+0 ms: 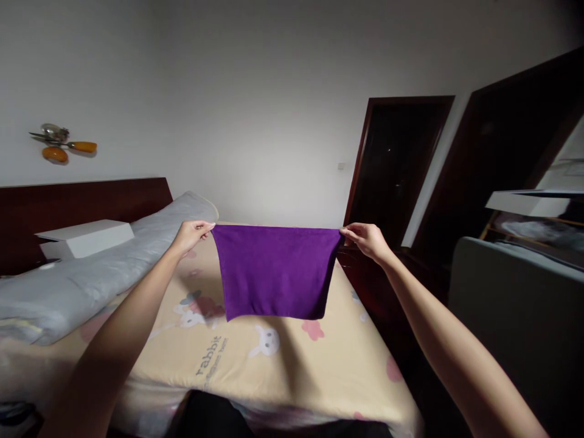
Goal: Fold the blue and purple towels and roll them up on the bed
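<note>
A plain purple cloth [278,271] hangs stretched between my two hands, its top edge pulled nearly straight. My left hand [194,236] pinches the upper left corner between thumb and fingers. At the upper right corner, my right hand [367,238] grips the cloth in the same way. The lower edge hangs free above the bed, with slight folds in the fabric. Beneath it lies a pale yellow bed sheet [255,380] printed with rabbits, pink flowers and the word "rabbit".
A rolled grey quilt [114,277] lies along the dark wooden headboard [91,207], with a white box [91,238] by it. To the right stand a grey panel [511,310] and a shelf with a white box [524,204]. A dark door [401,164] is behind.
</note>
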Action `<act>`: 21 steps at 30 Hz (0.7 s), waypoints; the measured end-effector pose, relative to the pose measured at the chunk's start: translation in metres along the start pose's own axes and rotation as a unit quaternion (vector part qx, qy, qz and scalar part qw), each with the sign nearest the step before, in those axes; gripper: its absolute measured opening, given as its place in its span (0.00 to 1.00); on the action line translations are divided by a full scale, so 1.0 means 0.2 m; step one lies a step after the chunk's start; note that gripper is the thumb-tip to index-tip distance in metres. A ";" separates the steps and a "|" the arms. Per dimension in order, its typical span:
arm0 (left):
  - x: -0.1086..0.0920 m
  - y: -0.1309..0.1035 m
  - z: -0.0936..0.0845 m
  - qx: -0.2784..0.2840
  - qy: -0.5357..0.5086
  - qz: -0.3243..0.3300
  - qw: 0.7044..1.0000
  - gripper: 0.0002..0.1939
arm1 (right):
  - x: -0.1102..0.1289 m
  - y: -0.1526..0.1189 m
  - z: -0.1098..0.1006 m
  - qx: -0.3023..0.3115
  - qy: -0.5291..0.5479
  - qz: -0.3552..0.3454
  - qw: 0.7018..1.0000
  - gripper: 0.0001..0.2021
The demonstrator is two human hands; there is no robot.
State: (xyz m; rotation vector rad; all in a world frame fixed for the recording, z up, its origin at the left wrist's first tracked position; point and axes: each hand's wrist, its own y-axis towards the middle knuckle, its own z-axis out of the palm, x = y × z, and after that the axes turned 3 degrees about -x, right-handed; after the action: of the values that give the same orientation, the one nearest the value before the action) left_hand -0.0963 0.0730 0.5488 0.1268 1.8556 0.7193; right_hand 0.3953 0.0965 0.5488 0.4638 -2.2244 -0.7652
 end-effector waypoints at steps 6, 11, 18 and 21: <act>0.00 -0.01 0.02 0.003 -0.017 -0.002 1.000 0.23 | 0.03 -0.01 0.00 0.011 -0.034 -0.019 0.999 0.31; 0.01 0.00 0.03 0.006 -0.028 0.002 1.000 0.25 | 0.03 0.00 0.01 0.019 -0.030 -0.027 0.999 0.31; 0.08 0.01 0.03 0.015 -0.024 -0.020 0.999 0.24 | -0.04 -0.02 0.05 0.034 0.084 0.003 0.996 0.29; 0.16 0.01 0.05 0.027 -0.025 -0.047 0.998 0.23 | -0.11 -0.02 0.09 0.066 0.108 0.023 0.992 0.27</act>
State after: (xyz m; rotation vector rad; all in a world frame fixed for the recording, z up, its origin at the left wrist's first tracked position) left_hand -0.1011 0.0911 0.5219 0.0898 1.8219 0.5957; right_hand 0.3975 0.1114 0.5249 0.5312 -2.0810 -0.5197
